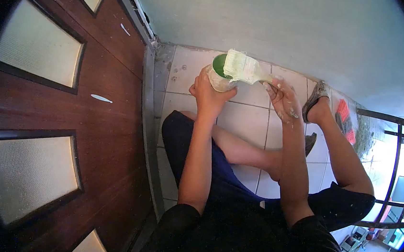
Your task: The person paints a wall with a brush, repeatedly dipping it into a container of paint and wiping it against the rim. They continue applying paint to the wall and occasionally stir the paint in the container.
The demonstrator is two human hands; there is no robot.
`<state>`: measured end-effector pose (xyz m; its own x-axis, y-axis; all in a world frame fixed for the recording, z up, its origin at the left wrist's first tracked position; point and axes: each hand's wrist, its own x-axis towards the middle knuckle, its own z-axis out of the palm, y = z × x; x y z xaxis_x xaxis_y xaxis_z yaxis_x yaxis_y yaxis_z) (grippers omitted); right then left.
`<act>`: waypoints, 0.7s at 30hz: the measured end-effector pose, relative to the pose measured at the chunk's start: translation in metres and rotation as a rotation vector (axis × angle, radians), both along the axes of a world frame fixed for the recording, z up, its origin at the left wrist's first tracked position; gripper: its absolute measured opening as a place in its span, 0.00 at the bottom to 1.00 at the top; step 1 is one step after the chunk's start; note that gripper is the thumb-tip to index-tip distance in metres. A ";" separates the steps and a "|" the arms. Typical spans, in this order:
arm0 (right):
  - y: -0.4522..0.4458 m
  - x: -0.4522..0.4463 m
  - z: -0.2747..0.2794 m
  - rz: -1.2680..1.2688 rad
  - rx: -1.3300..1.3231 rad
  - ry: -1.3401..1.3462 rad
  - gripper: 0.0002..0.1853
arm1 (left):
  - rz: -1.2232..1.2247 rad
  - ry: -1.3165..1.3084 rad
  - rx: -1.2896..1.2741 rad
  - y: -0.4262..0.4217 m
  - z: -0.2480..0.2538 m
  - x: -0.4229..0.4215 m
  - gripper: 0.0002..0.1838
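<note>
My left hand [210,94] is wrapped round a small cup [220,82], whose inside looks green. Between the fingers of my right hand [283,98] is the handle of a wide paintbrush [248,70]. Pale paint coats the brush, and its bristles lie over the right part of the cup's rim. Pale smears mark the fingers and palm of my right hand. What the cup holds is partly hidden by the brush.
A brown door [116,118] with glass panes stands on the left. A pale wall [278,27] rises ahead above the tiled floor [243,117]. Black metal railing [395,167] and a red-and-grey cloth [345,120] are at the right.
</note>
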<state>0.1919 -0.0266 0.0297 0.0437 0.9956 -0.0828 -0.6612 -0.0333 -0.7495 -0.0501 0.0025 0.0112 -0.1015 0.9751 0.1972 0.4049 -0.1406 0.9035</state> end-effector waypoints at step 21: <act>0.017 -0.095 0.058 0.226 -0.157 -0.648 0.27 | 0.290 -0.156 -0.116 0.014 -0.006 -0.041 0.44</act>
